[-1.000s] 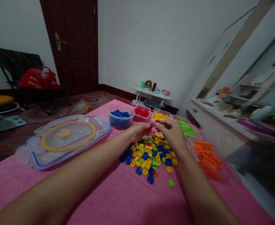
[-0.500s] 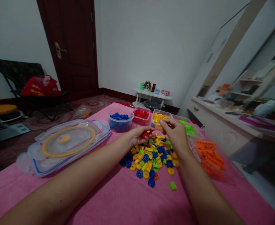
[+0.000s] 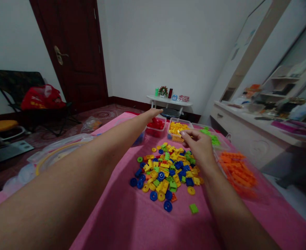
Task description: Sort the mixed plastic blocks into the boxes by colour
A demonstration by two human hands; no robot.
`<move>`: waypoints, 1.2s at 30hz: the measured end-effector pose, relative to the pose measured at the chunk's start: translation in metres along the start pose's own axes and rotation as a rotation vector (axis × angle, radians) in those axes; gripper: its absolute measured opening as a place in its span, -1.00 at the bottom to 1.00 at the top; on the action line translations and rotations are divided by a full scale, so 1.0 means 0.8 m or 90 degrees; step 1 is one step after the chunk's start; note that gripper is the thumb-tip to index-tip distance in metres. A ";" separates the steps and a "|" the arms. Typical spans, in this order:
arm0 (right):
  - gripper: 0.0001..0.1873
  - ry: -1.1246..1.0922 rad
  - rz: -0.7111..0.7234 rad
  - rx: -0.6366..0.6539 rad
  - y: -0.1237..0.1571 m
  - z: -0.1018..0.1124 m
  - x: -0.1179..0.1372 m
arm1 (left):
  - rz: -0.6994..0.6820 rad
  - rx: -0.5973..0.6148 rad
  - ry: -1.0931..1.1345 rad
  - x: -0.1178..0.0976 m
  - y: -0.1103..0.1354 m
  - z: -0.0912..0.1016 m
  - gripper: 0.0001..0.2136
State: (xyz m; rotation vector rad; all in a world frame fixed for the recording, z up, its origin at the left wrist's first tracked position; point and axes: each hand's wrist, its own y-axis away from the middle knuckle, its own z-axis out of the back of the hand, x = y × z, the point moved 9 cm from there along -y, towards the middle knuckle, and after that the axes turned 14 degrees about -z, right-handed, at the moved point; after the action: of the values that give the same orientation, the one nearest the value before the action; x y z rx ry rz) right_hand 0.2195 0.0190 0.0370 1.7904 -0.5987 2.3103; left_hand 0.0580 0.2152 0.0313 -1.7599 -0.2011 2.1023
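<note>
Near centre, our left hand (image 3: pixel 155 114) hangs over the left rim of the red-brick tub (image 3: pixel 155 133); we cannot tell its grip. Our right hand (image 3: pixel 200 141) pinches a small pale-yellow piece (image 3: pixel 179 132) at the yellow-brick tub's (image 3: pixel 175 138) near edge. Below, pink cloth (image 3: pixel 158 231) stretches from the mixed brick pile (image 3: pixel 165 173) to the frame's bottom.

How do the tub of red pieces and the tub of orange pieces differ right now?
Contents: the red tub holds red pieces; the orange tub holds orange pieces.
Place: the red tub stands toward the far end of the pink cloth; the orange tub is nearer, on the right.
Reach: the left hand is at the red tub, away from the orange tub.
Both tubs are see-through.
</note>
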 end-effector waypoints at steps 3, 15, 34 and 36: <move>-0.73 0.001 0.002 0.008 -0.002 -0.002 -0.003 | -0.010 0.021 -0.136 0.001 -0.005 0.007 -0.74; -0.76 0.020 0.011 0.019 -0.003 -0.006 -0.009 | -0.096 0.244 -0.510 0.025 -0.005 -0.036 -0.64; -0.68 0.497 0.147 0.250 0.034 -0.105 -0.050 | -0.126 0.480 -0.638 -0.018 0.200 -0.026 -0.79; -0.65 0.566 0.173 0.270 0.042 -0.116 -0.051 | -0.102 0.546 -0.664 -0.011 0.211 -0.023 -0.75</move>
State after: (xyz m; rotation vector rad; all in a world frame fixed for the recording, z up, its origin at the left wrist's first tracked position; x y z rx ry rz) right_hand 0.1360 0.0305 -0.0283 0.6022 -0.2029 3.2151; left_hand 0.0428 0.0551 -0.0235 -0.1101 0.2534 2.2542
